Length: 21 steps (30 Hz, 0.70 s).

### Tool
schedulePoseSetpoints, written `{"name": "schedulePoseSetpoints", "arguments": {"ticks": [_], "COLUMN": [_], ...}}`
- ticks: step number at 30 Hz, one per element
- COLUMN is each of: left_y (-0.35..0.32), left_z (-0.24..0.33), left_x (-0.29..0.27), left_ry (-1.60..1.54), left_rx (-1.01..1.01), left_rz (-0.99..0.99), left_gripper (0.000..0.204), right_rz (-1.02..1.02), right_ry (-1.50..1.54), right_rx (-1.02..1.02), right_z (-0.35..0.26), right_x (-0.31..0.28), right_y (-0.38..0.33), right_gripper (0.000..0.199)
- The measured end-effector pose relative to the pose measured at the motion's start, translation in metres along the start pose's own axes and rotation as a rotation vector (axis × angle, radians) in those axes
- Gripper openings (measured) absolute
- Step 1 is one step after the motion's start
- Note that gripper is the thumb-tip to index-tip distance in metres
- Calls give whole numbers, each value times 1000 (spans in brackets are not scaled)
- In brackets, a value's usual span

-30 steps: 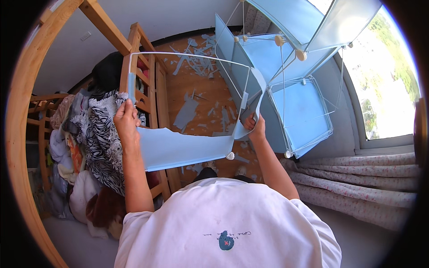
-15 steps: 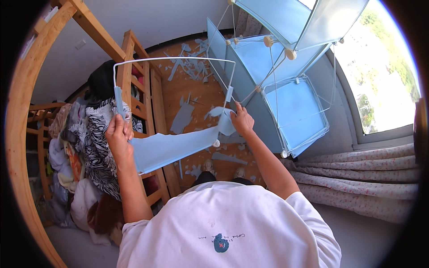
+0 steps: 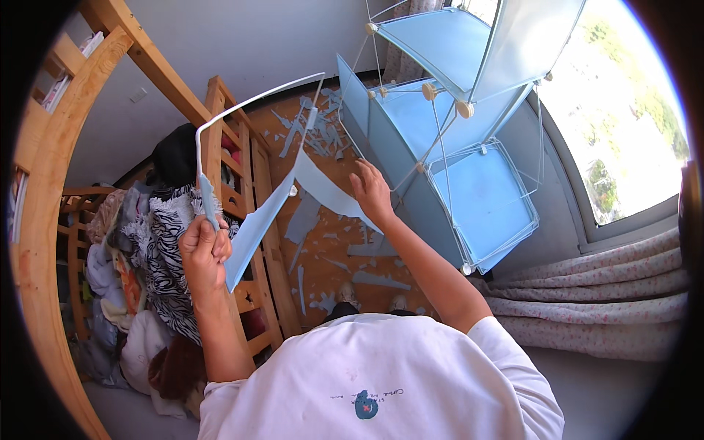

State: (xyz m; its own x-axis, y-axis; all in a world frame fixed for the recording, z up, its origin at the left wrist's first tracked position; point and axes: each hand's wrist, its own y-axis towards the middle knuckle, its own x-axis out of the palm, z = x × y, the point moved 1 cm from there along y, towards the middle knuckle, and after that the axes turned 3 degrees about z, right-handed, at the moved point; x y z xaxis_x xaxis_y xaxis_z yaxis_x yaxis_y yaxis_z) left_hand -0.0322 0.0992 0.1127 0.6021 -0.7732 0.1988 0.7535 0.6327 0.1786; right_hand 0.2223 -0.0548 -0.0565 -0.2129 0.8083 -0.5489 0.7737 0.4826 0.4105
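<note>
My left hand (image 3: pixel 204 253) is closed round one side of a white wire frame (image 3: pixel 257 97), where a scrap of blue sheet still clings. Torn light-blue plastic sheet (image 3: pixel 260 220) covers the lower part of this frame, its upper edge ragged. From the frame's far corner a loose blue strip (image 3: pixel 326 192) hangs out to the right, its lower end close to my right forearm. My right hand (image 3: pixel 372 194) is off the frame, its fingers apart and slightly bent, with nothing seen in them.
A blue panel-and-wire storage rack (image 3: pixel 414 106) with round cream connectors leans at the right by a window and flowered curtain (image 3: pixel 587 293). A wooden bunk bed (image 3: pixel 257 169) heaped with clothes (image 3: pixel 165 249) stands left. Blue scraps (image 3: pixel 381 280) litter the wooden floor around my feet.
The wire frame has swung, its far side moving left and away from my right hand. The blue flap near that hand now hangs as a long strip. My right hand has shifted slightly left.
</note>
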Motion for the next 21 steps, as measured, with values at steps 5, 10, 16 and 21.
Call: {"name": "schedulePoseSetpoints", "arguments": {"ticks": [5,10,16,21], "left_y": [-9,-1,13,23], "left_z": [6,-4,-72,-96], "left_x": [1,-30,-110,-59], "left_ry": [-138,-116,593,1203], "left_rx": [17,15,-26,261], "left_rz": [-8,252,679,655], "left_gripper": [29,27,30,42], "right_rz": [-214,-195,-144,-83], "right_ry": [-72,-147,-58,8], "right_rx": [187,228,184,75], "right_z": [-14,8,-12,-19], "right_x": [6,23,11,-21], "right_y": [31,12,-12,-21], "right_gripper": [42,22,21,18]}}
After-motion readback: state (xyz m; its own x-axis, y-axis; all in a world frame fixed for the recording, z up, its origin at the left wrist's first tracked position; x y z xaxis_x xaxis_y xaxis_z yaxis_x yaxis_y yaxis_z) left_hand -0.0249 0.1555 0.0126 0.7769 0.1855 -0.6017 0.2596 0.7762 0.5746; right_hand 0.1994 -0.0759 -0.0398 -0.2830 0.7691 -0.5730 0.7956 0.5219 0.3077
